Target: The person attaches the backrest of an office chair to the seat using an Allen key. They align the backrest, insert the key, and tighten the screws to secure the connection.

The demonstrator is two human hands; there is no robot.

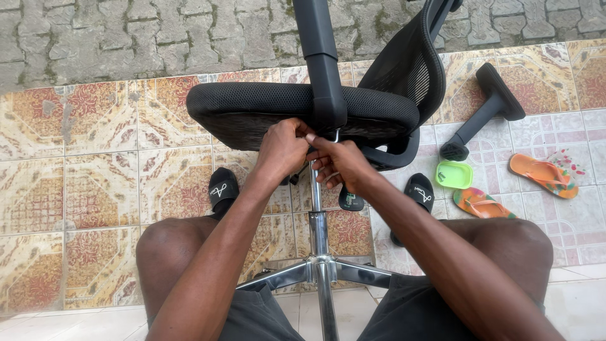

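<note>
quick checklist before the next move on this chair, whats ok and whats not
1. Left hand on the underside of the chair seat: ok, its fingers are curled there.
2. Right hand at the same spot beside the chrome column: ok.
3. What the fingers pinch: cannot tell, it is hidden between the hands.
4. Chair lying on its side across the tiles, star base between the knees: ok.
5. Loose armrest on the floor, apart from the chair: not ok, unattached.
6. Green tray within reach by the orange sandals: ok; contents cannot tell.
</note>
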